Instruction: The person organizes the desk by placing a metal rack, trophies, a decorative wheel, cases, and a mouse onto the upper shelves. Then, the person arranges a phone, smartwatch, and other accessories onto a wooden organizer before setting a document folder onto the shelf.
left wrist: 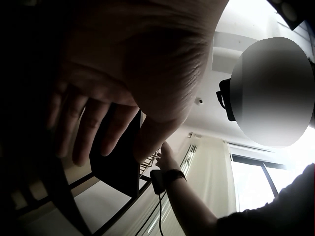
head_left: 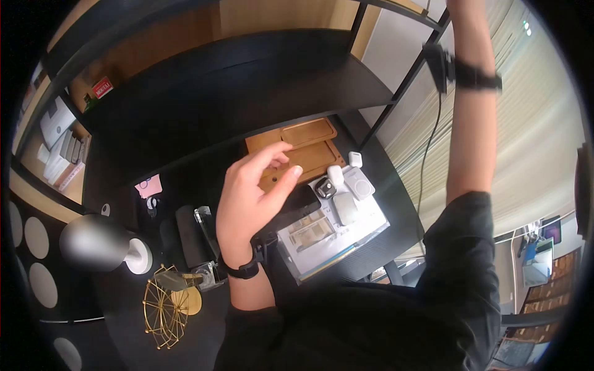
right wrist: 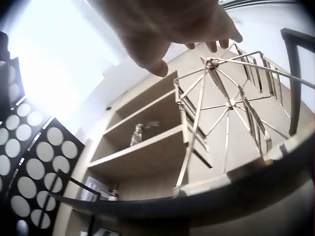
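My left hand (head_left: 244,195) hovers over the black desk with its fingers loosely bent and the thumb apart, holding nothing. In the left wrist view its palm (left wrist: 133,73) faces the camera, fingers hanging relaxed. My right arm reaches up past the shelf, and the hand leaves the head view at the top. In the right wrist view the right hand (right wrist: 172,29) has its fingers stretched out, right at the top of a metal wire wheel model (right wrist: 230,103) that stands on a high shelf (right wrist: 162,204). Nothing is gripped in those fingers.
A gold wheel model (head_left: 166,306) and a white round-based object (head_left: 139,256) stand at the desk's left. Wooden trays (head_left: 309,157), white cases (head_left: 346,209) and papers (head_left: 371,226) lie at the right. The black shelf (head_left: 247,93) spans the back; a cable (head_left: 427,161) hangs from my right wrist.
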The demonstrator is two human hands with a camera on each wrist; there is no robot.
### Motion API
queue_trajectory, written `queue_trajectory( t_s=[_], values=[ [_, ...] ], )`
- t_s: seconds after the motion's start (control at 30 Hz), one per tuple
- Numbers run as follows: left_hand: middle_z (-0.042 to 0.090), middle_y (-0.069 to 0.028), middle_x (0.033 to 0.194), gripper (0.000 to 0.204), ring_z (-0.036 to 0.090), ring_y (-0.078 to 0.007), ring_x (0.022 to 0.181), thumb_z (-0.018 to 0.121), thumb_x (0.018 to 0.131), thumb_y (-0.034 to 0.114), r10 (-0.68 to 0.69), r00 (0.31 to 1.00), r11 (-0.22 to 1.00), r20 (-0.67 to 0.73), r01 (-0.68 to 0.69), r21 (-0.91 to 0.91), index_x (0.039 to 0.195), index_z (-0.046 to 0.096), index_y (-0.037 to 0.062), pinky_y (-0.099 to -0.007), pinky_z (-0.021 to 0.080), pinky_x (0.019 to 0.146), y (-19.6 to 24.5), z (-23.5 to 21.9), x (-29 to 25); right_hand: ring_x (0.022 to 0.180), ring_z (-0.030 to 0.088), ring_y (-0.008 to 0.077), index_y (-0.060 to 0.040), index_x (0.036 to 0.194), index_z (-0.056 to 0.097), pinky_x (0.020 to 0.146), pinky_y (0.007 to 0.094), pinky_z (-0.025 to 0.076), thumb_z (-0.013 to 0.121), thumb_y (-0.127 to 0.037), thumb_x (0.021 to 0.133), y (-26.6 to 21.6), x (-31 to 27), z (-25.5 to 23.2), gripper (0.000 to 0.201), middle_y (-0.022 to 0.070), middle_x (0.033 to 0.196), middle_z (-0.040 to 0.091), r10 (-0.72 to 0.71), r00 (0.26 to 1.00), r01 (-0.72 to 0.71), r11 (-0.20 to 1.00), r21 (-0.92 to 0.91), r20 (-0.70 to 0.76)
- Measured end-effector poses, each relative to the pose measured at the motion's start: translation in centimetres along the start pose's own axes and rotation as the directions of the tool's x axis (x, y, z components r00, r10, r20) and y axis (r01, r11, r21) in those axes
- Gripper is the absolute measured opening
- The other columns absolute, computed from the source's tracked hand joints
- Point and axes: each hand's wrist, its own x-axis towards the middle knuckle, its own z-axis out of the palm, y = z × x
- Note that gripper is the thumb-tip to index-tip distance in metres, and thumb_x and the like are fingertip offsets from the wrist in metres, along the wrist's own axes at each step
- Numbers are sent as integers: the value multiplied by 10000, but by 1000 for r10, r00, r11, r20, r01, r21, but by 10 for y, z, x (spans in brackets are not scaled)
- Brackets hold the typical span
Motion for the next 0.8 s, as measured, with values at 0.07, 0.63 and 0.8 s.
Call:
queue_trajectory(
  t_s=[0.07, 0.63, 0.8],
  values=[
    [733, -114, 943, 315, 692, -192, 888, 728, 862, 79, -45, 999, 999, -20, 45, -2, 1157, 669, -13, -321, 508, 848, 1, -5, -1, 1025, 626, 183, 45, 1128, 650, 825, 320, 505, 693, -309, 921, -21, -59, -15, 411, 118, 1006, 691, -101, 995, 98, 986, 133, 21],
    [726, -133, 972, 296, 693, -224, 916, 719, 821, 7, 36, 992, 967, -121, -4, 255, 1111, 675, -33, -314, 519, 850, 19, -9, 2, 832, 716, 288, 25, 1009, 684, 745, 339, 544, 777, -89, 804, 33, -297, -25, 253, 147, 875, 713, -68, 679, -260, 909, 325, 731],
    [709, -163, 931, 219, 688, -277, 848, 717, 763, -12, 193, 953, 929, -235, -100, 355, 978, 686, -40, -332, 529, 769, 40, -4, -1, 848, 708, 313, 20, 1001, 683, 751, 345, 530, 762, -67, 787, 34, -299, -19, 244, 153, 883, 714, -37, 672, -296, 902, 314, 740]
  ],
)
